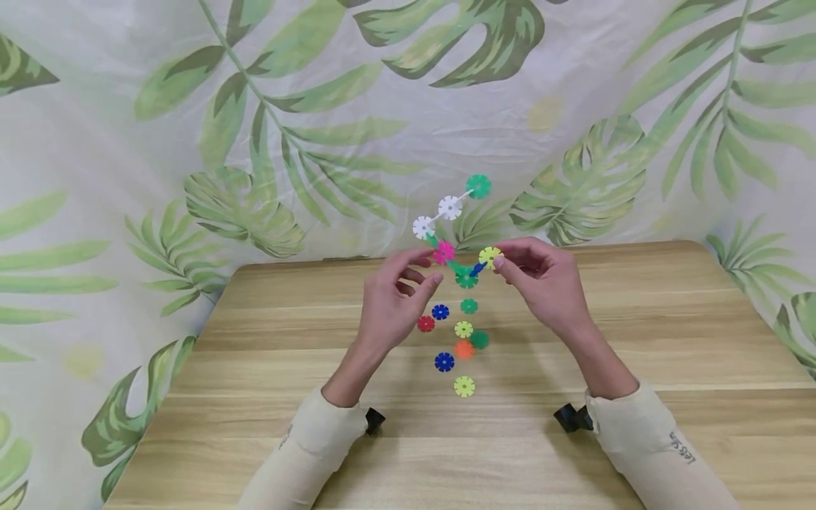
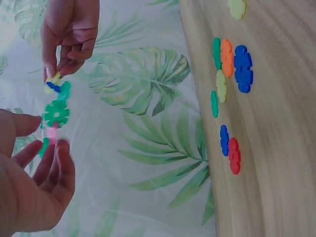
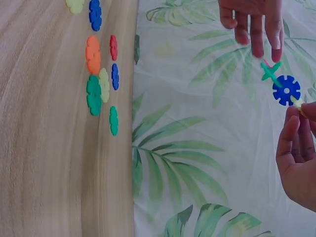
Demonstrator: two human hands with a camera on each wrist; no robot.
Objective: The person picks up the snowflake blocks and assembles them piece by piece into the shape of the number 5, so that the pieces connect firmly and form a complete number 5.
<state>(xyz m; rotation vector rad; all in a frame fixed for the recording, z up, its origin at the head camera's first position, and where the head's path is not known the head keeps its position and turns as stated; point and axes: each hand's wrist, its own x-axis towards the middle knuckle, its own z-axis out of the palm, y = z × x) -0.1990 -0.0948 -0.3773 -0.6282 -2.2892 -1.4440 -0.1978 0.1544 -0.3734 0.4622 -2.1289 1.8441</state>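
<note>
A chain of interlocking notched plastic discs hangs in the air between my hands. My right hand (image 1: 545, 287) pinches the yellow snowflake disc (image 1: 489, 256) at its end between thumb and fingers. Slotted to that yellow disc is a blue disc (image 3: 286, 90), followed by green discs (image 2: 57, 113) and a pink disc (image 1: 444, 253). White discs (image 1: 450, 207) and a green disc (image 1: 478, 186) rise from there at the far end. Around the pink disc my left hand (image 1: 398, 294) stays loosely spread, thumb apart from the fingers, its index fingertip right at the disc's edge.
Loose discs lie on the wooden table (image 1: 268, 425) below the hands: red (image 1: 426, 324), blue (image 1: 444, 362), orange (image 1: 464, 348), yellow (image 1: 464, 386) and green (image 1: 469, 306) among them. A leaf-patterned cloth (image 1: 319, 177) hangs behind the table's far edge.
</note>
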